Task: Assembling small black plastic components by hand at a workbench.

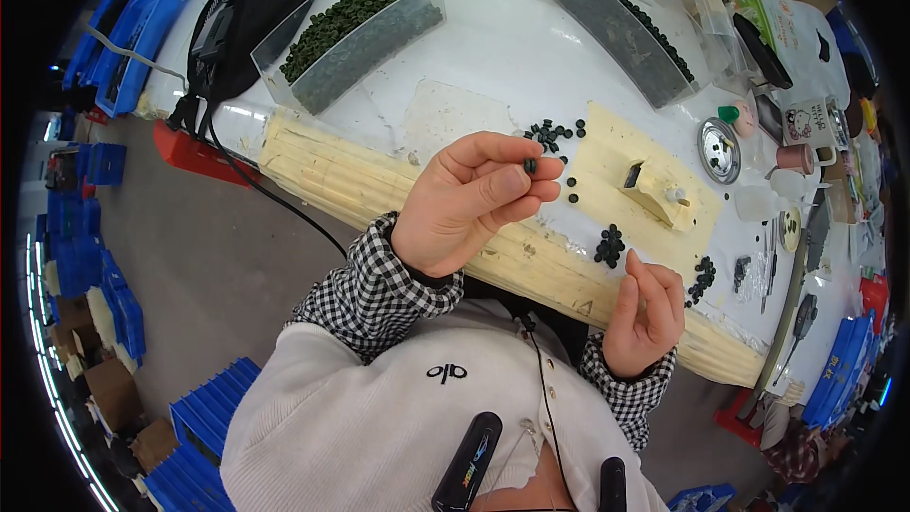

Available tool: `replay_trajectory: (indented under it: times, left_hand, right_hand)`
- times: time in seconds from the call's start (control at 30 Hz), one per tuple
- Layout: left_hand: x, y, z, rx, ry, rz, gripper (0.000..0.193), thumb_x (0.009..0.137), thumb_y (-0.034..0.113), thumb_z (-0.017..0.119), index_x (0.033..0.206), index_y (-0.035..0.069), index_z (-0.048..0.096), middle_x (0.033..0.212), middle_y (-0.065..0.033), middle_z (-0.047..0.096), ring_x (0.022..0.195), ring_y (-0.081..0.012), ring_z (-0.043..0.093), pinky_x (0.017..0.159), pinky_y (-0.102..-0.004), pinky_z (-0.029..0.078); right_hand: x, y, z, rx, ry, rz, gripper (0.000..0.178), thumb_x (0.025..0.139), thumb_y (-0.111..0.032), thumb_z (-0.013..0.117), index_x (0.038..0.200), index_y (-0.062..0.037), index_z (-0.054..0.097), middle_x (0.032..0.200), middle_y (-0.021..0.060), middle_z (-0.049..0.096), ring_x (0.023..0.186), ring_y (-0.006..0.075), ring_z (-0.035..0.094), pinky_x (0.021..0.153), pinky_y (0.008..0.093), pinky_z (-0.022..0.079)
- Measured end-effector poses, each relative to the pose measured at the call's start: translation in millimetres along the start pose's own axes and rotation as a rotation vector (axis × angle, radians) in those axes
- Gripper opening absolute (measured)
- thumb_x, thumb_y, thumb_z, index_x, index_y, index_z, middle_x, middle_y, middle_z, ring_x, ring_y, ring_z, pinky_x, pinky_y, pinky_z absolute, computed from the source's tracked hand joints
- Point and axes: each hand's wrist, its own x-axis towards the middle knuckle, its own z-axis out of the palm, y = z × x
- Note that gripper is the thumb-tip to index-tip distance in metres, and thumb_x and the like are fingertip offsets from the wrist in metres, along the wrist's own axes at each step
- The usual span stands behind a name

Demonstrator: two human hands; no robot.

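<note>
My left hand is raised over the table's front edge. Its thumb and fingers pinch a small dark green round piece. Farther right, my right hand hovers by the edge with fingers loosely bent, thumb apart, and nothing visible in it. Just beyond it lies a small pile of dark round pieces, and another cluster sits to its right. More loose pieces are scattered beyond my left hand. A cream-coloured block with a dark slot rests on a pale yellow sheet.
Two clear bins of dark pieces, one at the left and one at the right, stand at the back. A round metal dish, a pink mug and tweezers lie rightward. A black bag with cables is at far left.
</note>
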Motion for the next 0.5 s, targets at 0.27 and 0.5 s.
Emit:
replay_trajectory:
  times: [0.27, 0.5]
  left_hand:
    - [-0.3, -0.7, -0.6, -0.031, -0.008, -0.006, 0.023, 0.091, 0.004, 0.051, 0.114, 0.002, 0.053, 0.109, -0.0163, 0.06, 0.096, -0.0189, 0.063, 0.079, -0.0219, 0.056]
    - [-0.5, -1.7, -0.1, -0.038, -0.015, -0.024, 0.023, 0.091, 0.004, 0.051, 0.114, 0.002, 0.053, 0.109, -0.0167, 0.06, 0.096, -0.0193, 0.063, 0.078, -0.0222, 0.056]
  right_hand:
    - [-1.0, 0.5, 0.8, 0.01, 0.002, 0.005, 0.024, 0.076, 0.008, 0.06, 0.1, 0.0034, 0.065, 0.082, 0.0118, 0.058, 0.07, 0.0178, 0.057, 0.064, 0.0245, 0.046]
    - [-1.2, -0.3, 0.7, 0.008, 0.004, 0.008, 0.025, 0.076, 0.009, 0.06, 0.099, 0.0036, 0.065, 0.081, 0.0116, 0.058, 0.07, 0.0181, 0.057, 0.064, 0.0246, 0.046]
